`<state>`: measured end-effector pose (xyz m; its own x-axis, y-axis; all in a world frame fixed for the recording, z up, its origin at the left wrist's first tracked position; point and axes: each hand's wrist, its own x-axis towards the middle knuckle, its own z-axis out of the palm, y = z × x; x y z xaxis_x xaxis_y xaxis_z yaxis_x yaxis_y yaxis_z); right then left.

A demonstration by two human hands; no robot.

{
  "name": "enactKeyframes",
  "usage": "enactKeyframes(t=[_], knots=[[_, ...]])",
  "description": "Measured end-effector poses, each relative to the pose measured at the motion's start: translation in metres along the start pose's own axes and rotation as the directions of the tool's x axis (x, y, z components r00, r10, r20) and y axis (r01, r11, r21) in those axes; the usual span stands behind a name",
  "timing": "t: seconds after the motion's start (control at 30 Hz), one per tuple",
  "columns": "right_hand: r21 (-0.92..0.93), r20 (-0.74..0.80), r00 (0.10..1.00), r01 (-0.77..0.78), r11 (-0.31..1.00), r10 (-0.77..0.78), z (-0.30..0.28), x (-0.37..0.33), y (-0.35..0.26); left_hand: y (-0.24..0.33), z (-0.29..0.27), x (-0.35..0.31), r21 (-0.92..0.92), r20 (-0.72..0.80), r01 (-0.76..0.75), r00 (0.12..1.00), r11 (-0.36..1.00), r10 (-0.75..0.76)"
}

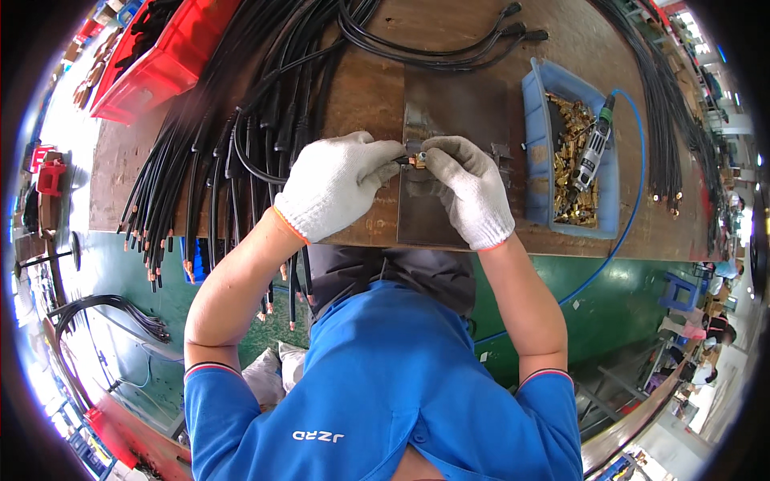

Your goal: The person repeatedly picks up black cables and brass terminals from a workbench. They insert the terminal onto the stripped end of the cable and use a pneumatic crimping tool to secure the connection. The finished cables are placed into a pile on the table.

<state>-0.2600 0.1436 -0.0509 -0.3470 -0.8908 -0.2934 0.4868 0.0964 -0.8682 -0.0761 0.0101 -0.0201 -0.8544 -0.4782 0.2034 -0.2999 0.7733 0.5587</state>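
Note:
In a white knit glove, my left hand pinches a black cable close to its end. My right hand, gloved too, has thumb and forefinger closed on a small brass connector. Connector and cable end meet between my fingertips; how far one sits inside the other is hidden. Both hands are over a dark metal plate on the brown table. To the right stands a blue bin of brass connectors. A silver air-powered hand tool lies across them.
Many black cables with bare copper ends hang over the table's front edge at left. A red crate sits behind them. More cables lie at the back, and another bundle at right. A blue air hose curves down past the bin.

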Motion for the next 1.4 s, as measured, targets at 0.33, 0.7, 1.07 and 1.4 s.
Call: enactKeyframes(t=[0.33,0.7,1.07,1.4], knots=[[-0.016,-0.078,0.997,0.018,1.0,-0.019,0.001,0.008,0.007,0.0,0.018,-0.001,0.082,-0.142,-0.045,0.988,0.996,0.056],[-0.185,-0.098,0.994,0.034,0.982,-0.053,-0.002,0.016,0.01,-0.004,0.014,0.006,0.011,-0.064,0.013,0.998,1.0,-0.012],[-0.908,0.261,0.848,0.377,0.181,-0.461,-0.007,0.052,-0.017,-0.035,0.027,0.03,0.176,-0.076,-0.037,0.996,0.984,0.052],[-0.94,0.206,0.907,0.288,0.185,-0.367,-0.004,0.058,-0.019,-0.044,0.043,0.032,0.155,-0.062,-0.02,0.998,0.988,0.03]])
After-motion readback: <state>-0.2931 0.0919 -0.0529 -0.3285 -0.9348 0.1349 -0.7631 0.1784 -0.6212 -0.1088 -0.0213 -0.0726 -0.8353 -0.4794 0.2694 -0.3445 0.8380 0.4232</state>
